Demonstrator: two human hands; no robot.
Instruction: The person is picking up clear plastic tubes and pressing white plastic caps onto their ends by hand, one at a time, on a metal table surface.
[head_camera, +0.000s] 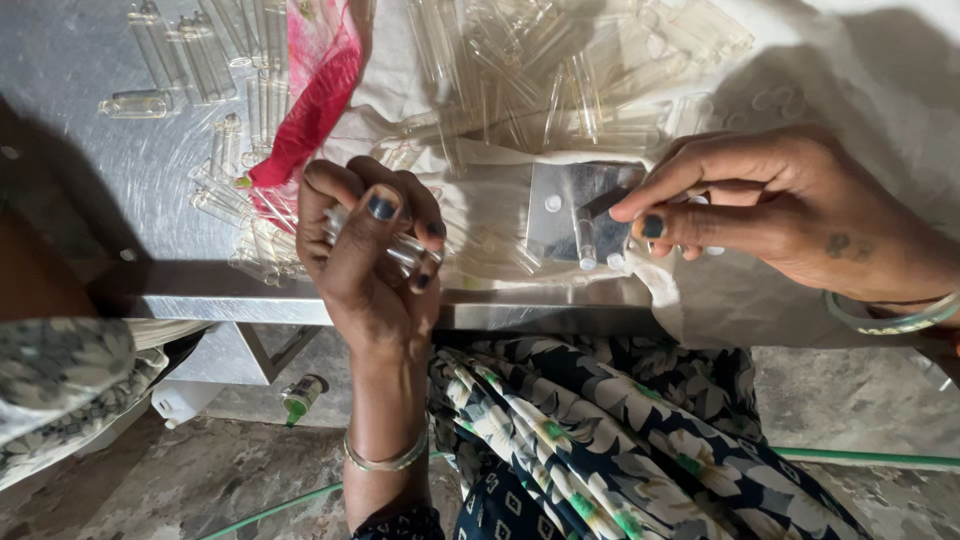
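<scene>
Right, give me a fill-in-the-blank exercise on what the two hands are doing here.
1. The left hand grips a bundle of clear glass ____.
2. The right hand touches a small ____ plate on the white cloth.
3. Beside the heap of loose tubes lies a crumpled ____ cloth.
4. Each wrist wears a ____.

Missing words: tubes; metal; red; bangle

One small bottle with a green-and-white label lies lower left, on the floor beneath the table.
</scene>
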